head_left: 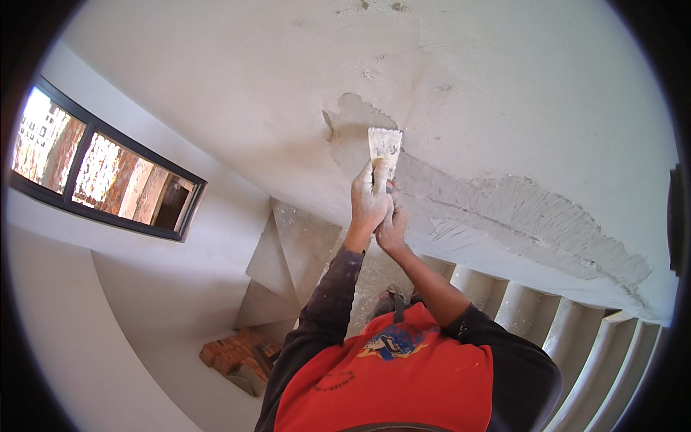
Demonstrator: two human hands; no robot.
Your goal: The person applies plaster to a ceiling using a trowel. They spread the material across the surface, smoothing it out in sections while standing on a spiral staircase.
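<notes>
A putty knife (pixel 385 142) with a wide blade, caked in white plaster, points up at the pale wall. My left hand (pixel 368 200) is closed round it just under the blade, thumb laid along it. Lower down and pressed against the left, my right hand (pixel 392 225) is closed on the handle, most of which the fingers hide. Both hands are dusted with white. Behind the blade is a grey patch (pixel 353 119) with a ragged edge. From there a long band of rough plaster (pixel 533 209) runs to the right, ridged and uneven.
Steps (pixel 565 324) descend along the wall at the lower right. Below my hands lies a plaster-spattered landing (pixel 374 270). A pile of bricks (pixel 241 353) sits at lower left, under a dark-framed window (pixel 90 137). A dark object (pixel 675 219) stands at the right rim.
</notes>
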